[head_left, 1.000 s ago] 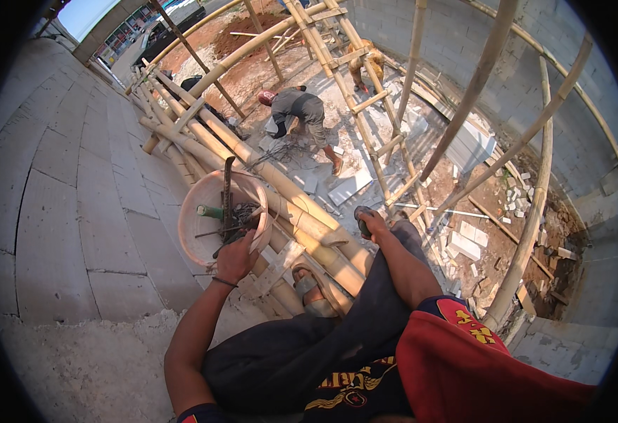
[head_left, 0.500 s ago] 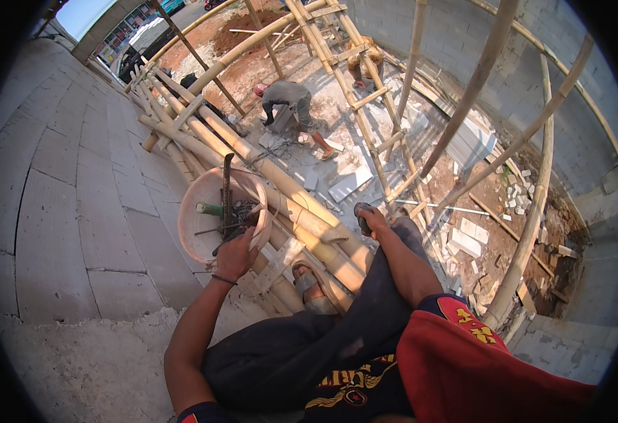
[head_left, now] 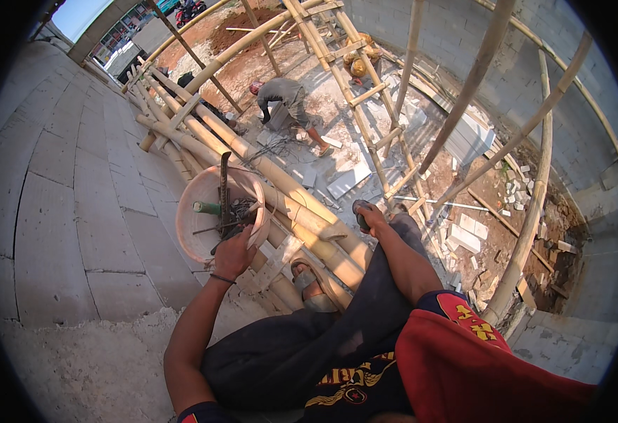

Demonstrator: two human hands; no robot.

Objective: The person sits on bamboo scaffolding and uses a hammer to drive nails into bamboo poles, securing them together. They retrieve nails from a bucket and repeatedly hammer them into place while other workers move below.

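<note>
My left fingers [head_left: 236,245] curl at the near rim of the pinkish bucket [head_left: 191,234]; can't tell what they grip; right fingers [head_left: 372,217] close around a dark object [head_left: 360,209], right of bucket; green cylinder [head_left: 206,208] inside bucket; bamboo poles [head_left: 300,217] beside bucket.
</note>
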